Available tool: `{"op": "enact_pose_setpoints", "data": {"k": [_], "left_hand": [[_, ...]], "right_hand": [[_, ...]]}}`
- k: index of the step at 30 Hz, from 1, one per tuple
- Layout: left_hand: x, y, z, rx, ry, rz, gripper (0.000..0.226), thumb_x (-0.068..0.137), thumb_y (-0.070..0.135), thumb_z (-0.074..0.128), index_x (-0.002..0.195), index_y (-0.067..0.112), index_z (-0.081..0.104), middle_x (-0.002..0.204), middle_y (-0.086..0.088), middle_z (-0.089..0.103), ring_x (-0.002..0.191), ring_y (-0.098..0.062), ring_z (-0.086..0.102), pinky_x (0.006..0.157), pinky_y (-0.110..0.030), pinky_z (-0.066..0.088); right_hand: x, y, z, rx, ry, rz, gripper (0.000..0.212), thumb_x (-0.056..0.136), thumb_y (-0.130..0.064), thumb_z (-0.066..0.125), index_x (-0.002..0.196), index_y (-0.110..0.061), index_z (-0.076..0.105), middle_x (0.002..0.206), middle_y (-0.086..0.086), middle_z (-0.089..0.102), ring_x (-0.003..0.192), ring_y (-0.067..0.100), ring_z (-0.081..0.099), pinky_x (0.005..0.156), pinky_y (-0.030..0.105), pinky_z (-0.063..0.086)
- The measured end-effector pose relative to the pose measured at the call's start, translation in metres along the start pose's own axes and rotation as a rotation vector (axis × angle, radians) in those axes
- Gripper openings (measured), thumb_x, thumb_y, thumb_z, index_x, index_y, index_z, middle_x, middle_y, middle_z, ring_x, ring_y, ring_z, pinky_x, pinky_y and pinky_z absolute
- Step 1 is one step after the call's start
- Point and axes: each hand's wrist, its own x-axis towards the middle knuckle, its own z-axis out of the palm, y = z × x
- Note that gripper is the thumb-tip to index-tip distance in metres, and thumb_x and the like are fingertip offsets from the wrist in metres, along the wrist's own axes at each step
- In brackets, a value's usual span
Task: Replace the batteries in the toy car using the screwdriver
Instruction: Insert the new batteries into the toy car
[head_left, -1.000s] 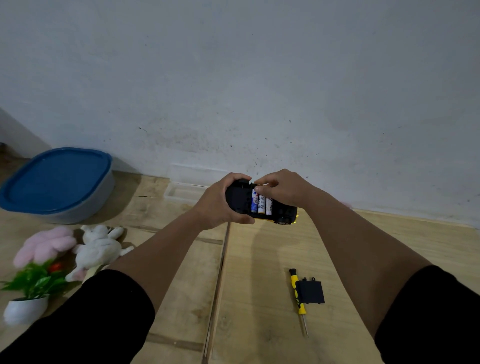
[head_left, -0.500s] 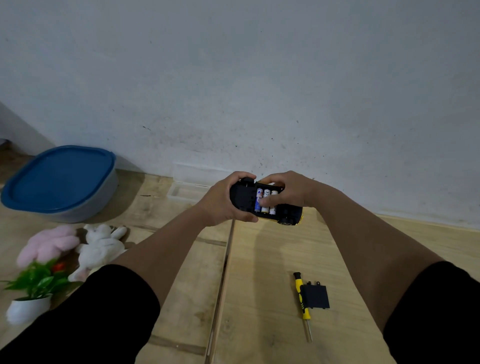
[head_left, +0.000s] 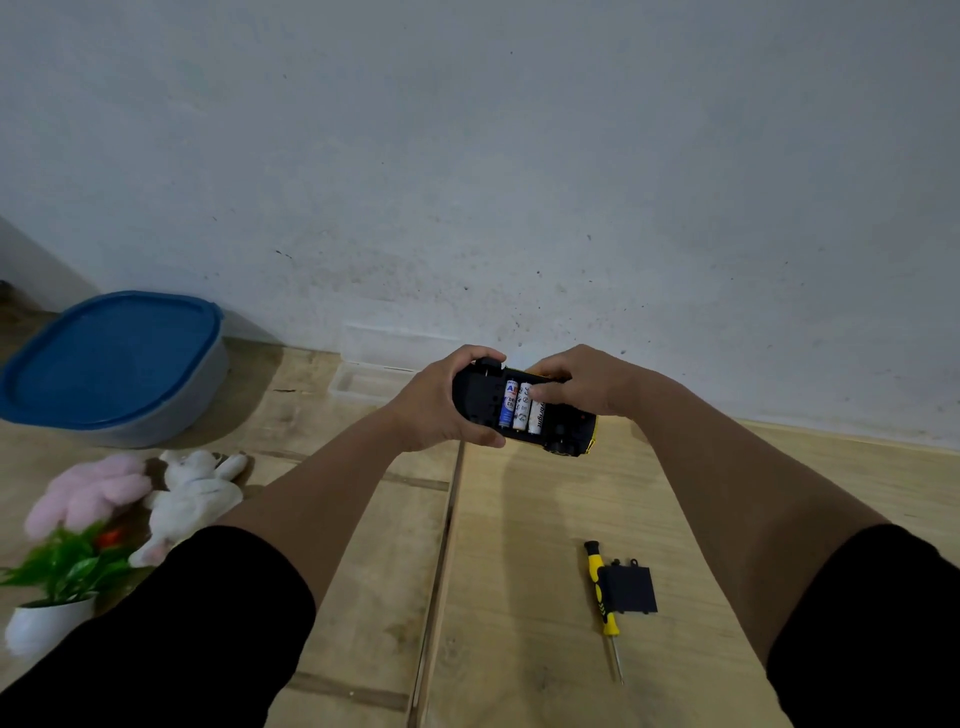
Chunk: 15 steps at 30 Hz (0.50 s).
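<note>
I hold the yellow toy car (head_left: 566, 434) upside down in the air, its black underside facing me. My left hand (head_left: 436, 402) grips its left end. My right hand (head_left: 582, 384) holds the right side, with fingertips pressing on the batteries (head_left: 517, 408), three of which lie side by side in the open compartment. On the wooden floor below lie the yellow and black screwdriver (head_left: 605, 605) and the black battery cover (head_left: 628, 590), the cover touching the screwdriver's handle.
A clear plastic box (head_left: 363, 382) stands against the wall behind the car. At left are a grey tub with a blue lid (head_left: 111, 364), a pink plush (head_left: 85, 491), a white plush rabbit (head_left: 195, 499) and a small potted plant (head_left: 57, 592).
My right fingers have slid down from the compartment's top edge onto the batteries. The view has shifted slightly; the car stays held in both hands.
</note>
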Motion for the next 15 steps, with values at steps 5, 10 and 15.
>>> {"op": "enact_pose_setpoints", "data": {"k": [5, 10, 15], "left_hand": [[0.0, -0.006, 0.006, 0.01, 0.013, 0.012, 0.082, 0.054, 0.004, 0.09, 0.122, 0.027, 0.049, 0.114, 0.009, 0.058, 0.1, -0.005, 0.06, 0.082, -0.018, 0.052], [0.0, -0.007, 0.011, 0.023, 0.015, 0.015, 0.083, 0.053, 0.006, 0.091, 0.122, 0.027, 0.049, 0.116, 0.008, 0.058, 0.102, -0.007, 0.06, 0.086, -0.021, 0.052], [0.001, -0.008, 0.014, 0.033, 0.006, 0.023, 0.083, 0.053, 0.006, 0.091, 0.122, 0.028, 0.048, 0.116, 0.009, 0.058, 0.102, -0.006, 0.06, 0.087, -0.022, 0.052]], "right_hand": [[0.0, 0.004, 0.005, 0.063, 0.057, 0.005, 0.025, 0.092, -0.018, 0.056, 0.116, -0.018, 0.063, 0.101, 0.006, 0.064, 0.092, 0.021, 0.061, 0.076, 0.029, 0.049], [0.003, 0.007, 0.005, 0.09, 0.069, 0.039, 0.021, 0.09, -0.018, 0.059, 0.11, -0.02, 0.062, 0.107, 0.012, 0.066, 0.096, 0.028, 0.064, 0.077, 0.034, 0.053], [0.006, 0.009, 0.006, 0.06, 0.096, 0.05, 0.011, 0.087, -0.017, 0.062, 0.097, -0.021, 0.06, 0.112, 0.011, 0.061, 0.097, 0.029, 0.063, 0.079, 0.037, 0.055]]}}
